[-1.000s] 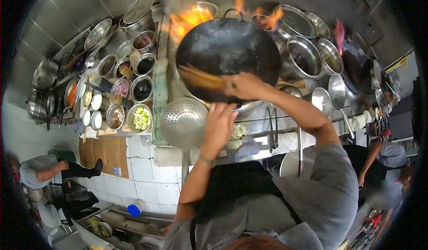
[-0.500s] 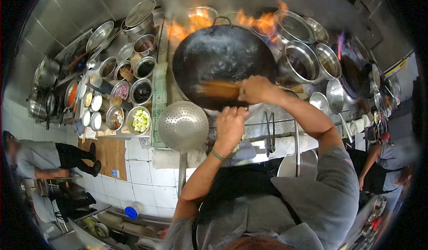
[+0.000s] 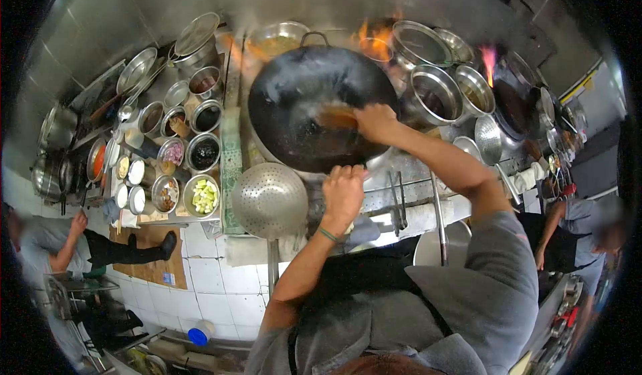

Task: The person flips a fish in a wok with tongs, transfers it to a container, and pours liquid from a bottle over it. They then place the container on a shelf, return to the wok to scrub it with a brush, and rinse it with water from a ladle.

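A large dark wok sits tilted on the stove, with steam over its surface. Inside it, my right hand is closed round a brown brush, which is blurred by motion. My left hand grips the wok's near rim, its fingers bent together over the edge; a green band is on that wrist. Just left of this hand lies a round perforated ladle, its handle pointing toward me. To the left stand bowls, one with chopped green pieces and one with dark contents.
Flames rise behind the wok, and a purple flame burns farther right. Metal pots stand at the right. One person is at the far left, another at the far right. A blue lid is low left.
The brush and my right hand have moved up within the wok. Less flame shows behind the wok's left side. The person at the left has raised a hand and shifted their legs.
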Tool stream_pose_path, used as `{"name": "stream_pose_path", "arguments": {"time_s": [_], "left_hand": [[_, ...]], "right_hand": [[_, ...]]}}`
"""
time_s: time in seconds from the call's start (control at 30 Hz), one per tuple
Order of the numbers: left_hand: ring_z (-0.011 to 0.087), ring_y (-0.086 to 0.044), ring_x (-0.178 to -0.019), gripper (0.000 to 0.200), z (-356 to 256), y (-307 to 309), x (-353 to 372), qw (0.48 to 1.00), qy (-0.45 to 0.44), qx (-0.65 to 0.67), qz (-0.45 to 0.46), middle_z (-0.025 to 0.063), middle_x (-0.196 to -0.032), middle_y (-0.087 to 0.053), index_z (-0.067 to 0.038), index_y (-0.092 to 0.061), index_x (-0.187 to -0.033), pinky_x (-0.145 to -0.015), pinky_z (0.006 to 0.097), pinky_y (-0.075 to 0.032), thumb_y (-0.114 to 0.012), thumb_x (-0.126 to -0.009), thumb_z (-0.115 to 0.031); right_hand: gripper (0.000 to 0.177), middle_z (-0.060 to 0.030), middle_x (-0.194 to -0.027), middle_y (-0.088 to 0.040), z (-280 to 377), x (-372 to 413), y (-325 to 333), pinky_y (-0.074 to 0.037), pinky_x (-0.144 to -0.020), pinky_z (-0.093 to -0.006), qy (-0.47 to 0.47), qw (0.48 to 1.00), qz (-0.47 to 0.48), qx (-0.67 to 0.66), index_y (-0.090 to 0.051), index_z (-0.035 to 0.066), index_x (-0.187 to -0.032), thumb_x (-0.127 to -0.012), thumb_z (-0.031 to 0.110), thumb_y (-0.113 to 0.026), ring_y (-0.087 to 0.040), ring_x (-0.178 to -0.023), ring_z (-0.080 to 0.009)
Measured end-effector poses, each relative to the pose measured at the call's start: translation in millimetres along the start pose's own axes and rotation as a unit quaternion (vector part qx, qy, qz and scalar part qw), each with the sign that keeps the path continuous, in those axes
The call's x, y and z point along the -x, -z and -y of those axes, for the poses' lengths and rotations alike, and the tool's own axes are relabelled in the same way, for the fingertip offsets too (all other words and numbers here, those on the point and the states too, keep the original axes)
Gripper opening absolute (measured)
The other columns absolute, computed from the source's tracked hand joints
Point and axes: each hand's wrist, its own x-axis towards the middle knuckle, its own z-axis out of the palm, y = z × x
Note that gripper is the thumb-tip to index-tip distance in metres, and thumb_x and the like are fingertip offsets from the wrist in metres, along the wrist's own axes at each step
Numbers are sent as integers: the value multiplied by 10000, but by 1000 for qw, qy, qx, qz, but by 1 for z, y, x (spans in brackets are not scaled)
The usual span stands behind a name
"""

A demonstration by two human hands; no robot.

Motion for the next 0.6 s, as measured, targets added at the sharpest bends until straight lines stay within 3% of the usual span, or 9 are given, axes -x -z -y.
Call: {"name": "stream_pose_path", "arguments": {"time_s": [0.13, 0.27, 0.33, 0.4, 0.47, 0.53, 0.6], "left_hand": [[299, -634, -765, 176, 9, 2, -6, 999, 9, 13, 45, 124, -782, -673, -51, -684, -828, -652, 433, -509, -623, -895, -203], [328, -639, -781, 195, 8, 19, -6, 996, 15, 37, 82, 154, -814, -676, -32, -684, -893, -686, 450, -521, -600, -919, -206], [330, -639, -786, 206, 11, 23, -10, 995, 19, 51, 88, 154, -814, -676, -32, -683, -895, -690, 455, -523, -594, -926, -215], [331, -640, -793, 213, 13, 26, -11, 993, 16, 59, 105, 153, -808, -675, -32, -684, -898, -694, 461, -524, -591, -930, -221], [343, -636, -857, 219, 14, 31, -13, 988, 33, 69, 134, 170, -875, -672, -25, -678, -966, -745, 470, -522, -585, -936, -221], [352, -621, -922, 240, 13, 37, -14, 982, 43, 75, 166, 185, -967, -665, -18, -670, -1066, -796, 463, -516, -594, -933, -203], [376, -579, -1023, 306, 15, 37, -7, 988, 14, 124, 95, 206, -1113, -617, -13, -621, -1189, -884, 462, -482, -612, -924, -165]], "right_hand": [[177, -159, -916, -735, 18, -53, -35, -605, -674, -411, -101, 993, -54, -12, -712, 53, -929, -878, 163, -583, -740, -860, -266], [288, -156, -955, -729, 29, 30, 13, -591, -719, -441, 35, 999, 28, -23, -639, 35, -1122, -886, 193, -590, -730, -879, -288], [394, -146, -1003, -719, 22, 64, 41, -578, -749, -435, -11, 987, 156, 26, -572, 25, -1225, -888, 228, -598, -716, -934, -301], [440, -128, -1009, -711, -14, 65, 43, -571, -742, -431, -30, 978, 190, 84, -547, 31, -1274, -896, 250, -593, -706, -928, -294], [439, -103, -969, -709, -62, 45, -18, -568, -708, -402, -88, 987, -28, 134, -539, 55, -1292, -907, 263, -583, -701, -875, -265], [465, -82, -940, -706, -65, -4, -27, -566, -654, -380, -171, 979, -56, 93, -519, 73, -1337, -911, 251, -575, -691, -827, -245], [504, -109, -928, -711, -42, -48, -51, -573, -641, -392, -229, 970, -74, 43, -504, 61, -1355, -907, 273, -601, -702, -812, -276]]}}
